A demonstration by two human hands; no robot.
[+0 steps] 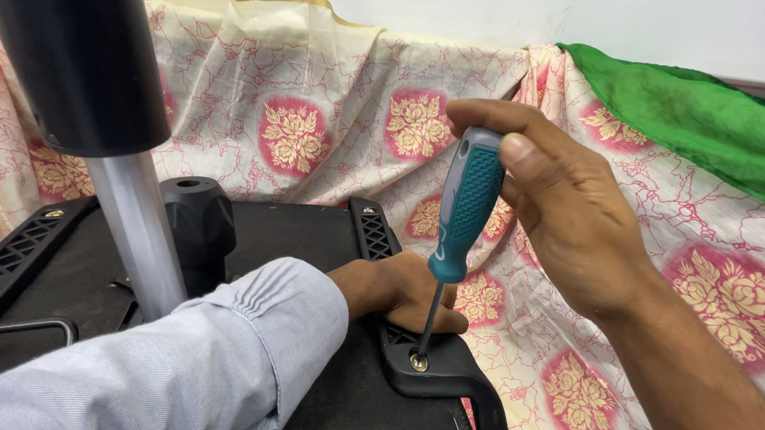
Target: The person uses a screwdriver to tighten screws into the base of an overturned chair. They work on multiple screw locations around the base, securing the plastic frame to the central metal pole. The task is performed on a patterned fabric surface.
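Screwdriver (467,205) with a teal and grey handle is standing nearly upright, its thin shaft running down to a screw (419,363) seated in the near end of a black plastic bracket (443,374). Right hand (565,211) is closing its fingers and thumb around the upper handle (thumb pressing on the top of the grip). Left hand (408,290), reaching out of a light blue sleeve (208,356), is lying just left of the shaft, fingers curled flat against the bracket and holding nothing else. Bracket is sitting on the right edge of a black chair base (308,236). Grey metal column (132,223) under a black cylinder (69,36) is rising at the left. Floral cloth (713,296) is covering the surface behind and to the right
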